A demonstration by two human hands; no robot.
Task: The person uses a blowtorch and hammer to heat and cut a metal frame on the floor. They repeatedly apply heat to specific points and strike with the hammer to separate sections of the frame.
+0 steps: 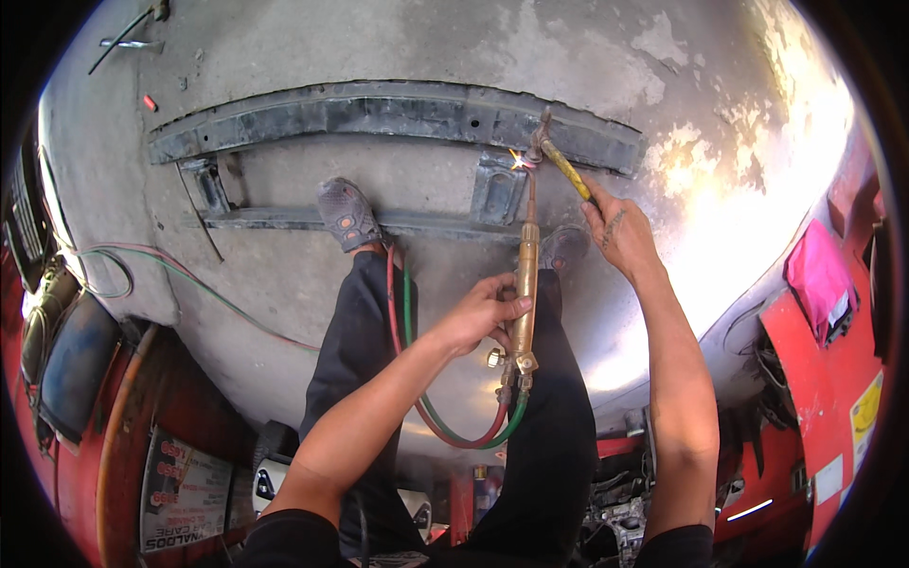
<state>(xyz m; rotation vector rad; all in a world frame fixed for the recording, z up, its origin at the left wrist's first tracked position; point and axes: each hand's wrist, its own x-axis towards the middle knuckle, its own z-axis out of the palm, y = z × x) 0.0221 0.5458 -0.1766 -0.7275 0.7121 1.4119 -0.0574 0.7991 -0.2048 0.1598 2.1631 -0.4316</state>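
My left hand (478, 312) grips the brass handle of a gas torch (525, 275). Its tip burns with a small bright flame (519, 159) against a dark metal bracket (497, 187) on a long steel frame (379, 109) lying on the concrete floor. Red and green hoses (445, 431) loop down from the torch base. My right hand (620, 232) holds the yellow handle of a hammer (566, 166), whose head rests on the frame just beside the flame. My shoe (347, 216) stands on the lower rail of the frame.
Hoses (189, 279) trail across the floor to the left. Red vehicle body parts (824, 379) lie at the right with a pink cloth (819, 275). More red panels and dark parts (76, 379) sit at the left. Sunlight glares on the floor at the right.
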